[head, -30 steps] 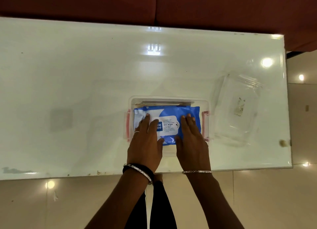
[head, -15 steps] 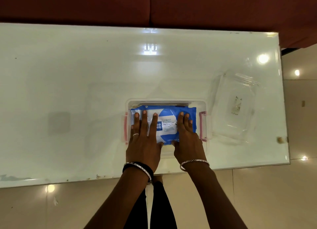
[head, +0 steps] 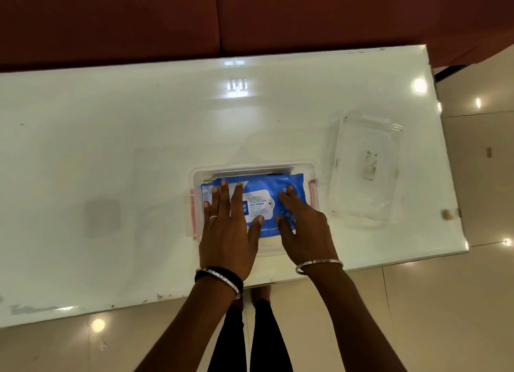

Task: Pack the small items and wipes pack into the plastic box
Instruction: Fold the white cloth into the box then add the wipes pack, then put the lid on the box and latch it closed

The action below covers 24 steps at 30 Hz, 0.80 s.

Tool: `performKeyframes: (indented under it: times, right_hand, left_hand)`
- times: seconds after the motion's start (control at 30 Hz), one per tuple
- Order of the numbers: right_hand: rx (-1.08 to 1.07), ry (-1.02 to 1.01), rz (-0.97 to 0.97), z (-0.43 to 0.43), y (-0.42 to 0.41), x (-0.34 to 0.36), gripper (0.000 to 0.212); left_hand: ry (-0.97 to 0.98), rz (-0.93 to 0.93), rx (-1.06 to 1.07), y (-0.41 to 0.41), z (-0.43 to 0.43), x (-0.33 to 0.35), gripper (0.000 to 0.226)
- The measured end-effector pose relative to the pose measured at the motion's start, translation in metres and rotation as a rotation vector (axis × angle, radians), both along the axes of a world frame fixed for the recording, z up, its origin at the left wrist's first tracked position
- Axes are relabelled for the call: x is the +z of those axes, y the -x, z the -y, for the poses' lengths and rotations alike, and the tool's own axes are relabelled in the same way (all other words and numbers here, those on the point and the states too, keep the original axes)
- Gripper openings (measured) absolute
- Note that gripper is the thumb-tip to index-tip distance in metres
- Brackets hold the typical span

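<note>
1. Since half a second ago your left hand [head: 226, 234] has stayed flat on the wipes pack [head: 257, 202], its fingers [head: 224, 197] spread and released, gripping nothing.
2. Your right hand [head: 306, 229] has changed more: its fingers [head: 289, 197] were laid straight on the pack, and now they are curled and slanted toward the upper left of the frame, the tips touching the blue wrapper. They do not grasp it.
3. The wipes pack lies in the plastic box [head: 311, 168], just below the centre of the frame, much as it lay before. Its far edge sits near the box's far wall, where a dark narrow strip shows; you cannot tell what that strip is.
4. The box stands on the white table [head: 125, 149], with pink clips [head: 192, 213] on its left and right ends.
5. The white label [head: 258, 206] on the pack reads "Wet Wipes"; the smaller lines around it are too blurred to read. Part of a blue logo block shows beside your left hand, only the letter "e" legible.
6. The clear lid [head: 367, 168] lies on the table at the right of the frame, just beside the box, with a torn sticker remnant at its middle that cannot be read.
7. The view has tilted, so the table now sits lower and skewed.
</note>
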State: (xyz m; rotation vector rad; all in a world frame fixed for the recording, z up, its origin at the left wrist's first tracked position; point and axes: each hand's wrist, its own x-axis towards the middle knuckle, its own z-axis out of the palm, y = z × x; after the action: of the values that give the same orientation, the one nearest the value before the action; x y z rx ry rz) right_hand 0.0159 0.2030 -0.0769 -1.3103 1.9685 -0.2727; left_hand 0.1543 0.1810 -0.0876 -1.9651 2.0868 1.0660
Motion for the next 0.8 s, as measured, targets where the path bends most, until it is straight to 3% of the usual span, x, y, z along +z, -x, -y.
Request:
performKeyframes:
  times: [0.13,0.3,0.43,0.57,0.8]
  right_hand:
    - [-0.380,0.312,0.117,-0.009,0.017,0.014,0.019]
    - [-0.847,0.383,0.237,-0.024,0.069,0.010,0.019]
    - [-1.251,0.249,0.316,-0.040,0.116,-0.015,0.020]
    - [-1.597,-0.073,0.547,-0.051,0.148,-0.043,0.008]
    - [-1.613,-0.233,0.675,-0.054,0.163,-0.063,0.004]
  left_hand:
    - [0.156,-0.198,0.089,0.015,0.007,0.023,0.042]
    - [0.358,-0.330,0.048,0.065,0.041,0.041,0.026]
    - [0.357,-0.369,-0.047,0.114,0.080,0.031,0.028]
    - [0.173,-0.444,-0.099,0.167,0.122,0.004,0.031]
    - [-0.049,-0.251,-0.366,0.246,0.168,-0.040,0.053]
